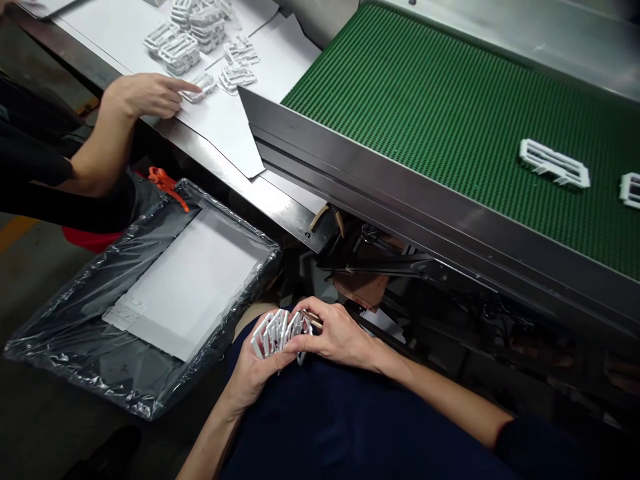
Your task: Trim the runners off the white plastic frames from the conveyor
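Observation:
Close to my lap, my left hand (pixel 253 370) is wrapped round a bunch of white plastic frames (pixel 275 331), which stand side by side on edge and fan out slightly. My right hand (pixel 343 333) grips the right end of the same bunch, thumb in front and fingers over the top. A thin tan thing (pixel 313 320) shows by the right fingers; I cannot make out what it is. The palms and the lower edges of the frames are hidden.
A green conveyor belt (pixel 425 93) carries white frames (pixel 554 163) behind a metal side rail (pixel 380 163). Stacked frames (pixel 180 53) lie on the paper-covered table (pixel 225 143), where a co-worker's hand (pixel 145 97) points. Tan-handled pliers (pixel 327 219) and a plastic-wrapped tray (pixel 65 320) are nearby.

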A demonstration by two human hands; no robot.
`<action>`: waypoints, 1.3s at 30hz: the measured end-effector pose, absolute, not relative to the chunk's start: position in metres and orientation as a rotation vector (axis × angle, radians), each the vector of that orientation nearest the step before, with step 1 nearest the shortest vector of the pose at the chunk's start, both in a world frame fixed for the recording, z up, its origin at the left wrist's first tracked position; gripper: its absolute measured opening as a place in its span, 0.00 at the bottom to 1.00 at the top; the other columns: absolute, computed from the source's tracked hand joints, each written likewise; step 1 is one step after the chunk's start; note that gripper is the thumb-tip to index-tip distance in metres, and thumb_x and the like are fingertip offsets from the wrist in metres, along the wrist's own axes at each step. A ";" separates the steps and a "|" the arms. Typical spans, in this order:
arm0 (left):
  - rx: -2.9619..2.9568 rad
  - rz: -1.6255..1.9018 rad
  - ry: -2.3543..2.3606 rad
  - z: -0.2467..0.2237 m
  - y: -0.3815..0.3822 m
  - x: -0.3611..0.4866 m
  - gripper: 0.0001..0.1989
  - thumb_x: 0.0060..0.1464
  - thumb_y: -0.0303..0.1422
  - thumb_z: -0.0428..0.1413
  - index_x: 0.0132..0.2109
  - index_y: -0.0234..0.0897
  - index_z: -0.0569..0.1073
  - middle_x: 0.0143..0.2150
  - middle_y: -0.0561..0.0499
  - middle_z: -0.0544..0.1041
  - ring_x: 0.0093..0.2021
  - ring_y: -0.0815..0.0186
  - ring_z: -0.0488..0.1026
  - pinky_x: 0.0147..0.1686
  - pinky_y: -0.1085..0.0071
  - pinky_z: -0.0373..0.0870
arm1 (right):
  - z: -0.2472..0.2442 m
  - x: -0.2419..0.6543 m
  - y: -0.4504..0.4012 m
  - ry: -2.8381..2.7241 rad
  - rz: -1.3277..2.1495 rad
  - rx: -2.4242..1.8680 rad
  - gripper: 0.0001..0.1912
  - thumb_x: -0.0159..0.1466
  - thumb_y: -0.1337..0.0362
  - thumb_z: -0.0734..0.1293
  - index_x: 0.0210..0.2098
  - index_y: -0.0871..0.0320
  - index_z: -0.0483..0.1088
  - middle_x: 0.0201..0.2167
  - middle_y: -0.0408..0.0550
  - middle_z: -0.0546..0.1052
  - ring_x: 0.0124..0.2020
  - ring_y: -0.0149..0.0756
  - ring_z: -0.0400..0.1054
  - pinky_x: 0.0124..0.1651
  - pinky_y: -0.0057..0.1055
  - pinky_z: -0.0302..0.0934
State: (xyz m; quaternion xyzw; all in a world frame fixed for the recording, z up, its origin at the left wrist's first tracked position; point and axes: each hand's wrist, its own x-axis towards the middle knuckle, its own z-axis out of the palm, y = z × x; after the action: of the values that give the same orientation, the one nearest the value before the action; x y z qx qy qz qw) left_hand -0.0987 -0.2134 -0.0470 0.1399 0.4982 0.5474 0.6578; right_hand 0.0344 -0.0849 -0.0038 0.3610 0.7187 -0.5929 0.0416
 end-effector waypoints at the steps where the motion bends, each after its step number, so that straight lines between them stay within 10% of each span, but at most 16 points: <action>1: 0.315 1.222 1.113 -0.045 -0.211 -0.099 0.24 0.49 0.31 0.61 0.52 0.36 0.62 0.47 0.44 0.71 0.47 0.55 0.69 0.47 0.62 0.66 | -0.004 0.035 -0.086 2.194 -1.824 1.132 0.21 0.55 0.49 0.68 0.41 0.56 0.66 0.28 0.38 0.71 0.26 0.26 0.61 0.30 0.23 0.54; 22: 0.648 1.042 1.253 -0.041 -0.191 -0.093 0.24 0.46 0.36 0.63 0.49 0.42 0.63 0.41 0.53 0.71 0.39 0.65 0.70 0.39 0.72 0.67 | 0.001 0.054 -0.100 2.163 -1.900 1.356 0.30 0.52 0.48 0.71 0.49 0.55 0.64 0.31 0.40 0.74 0.30 0.30 0.67 0.34 0.24 0.59; 39: 0.929 0.846 1.412 -0.038 -0.193 -0.099 0.21 0.49 0.37 0.61 0.49 0.43 0.64 0.45 0.52 0.70 0.43 0.65 0.69 0.41 0.72 0.67 | 0.006 0.068 -0.106 2.544 -0.981 1.346 0.28 0.58 0.37 0.55 0.36 0.55 0.66 0.28 0.42 0.74 0.29 0.32 0.67 0.28 0.27 0.43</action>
State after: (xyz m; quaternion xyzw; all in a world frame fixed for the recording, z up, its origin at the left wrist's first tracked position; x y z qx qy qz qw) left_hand -0.0993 -0.1929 -0.0381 0.3983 0.6055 0.3628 0.5857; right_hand 0.0682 -0.1059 0.0060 0.4420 0.8356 -0.3223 0.0502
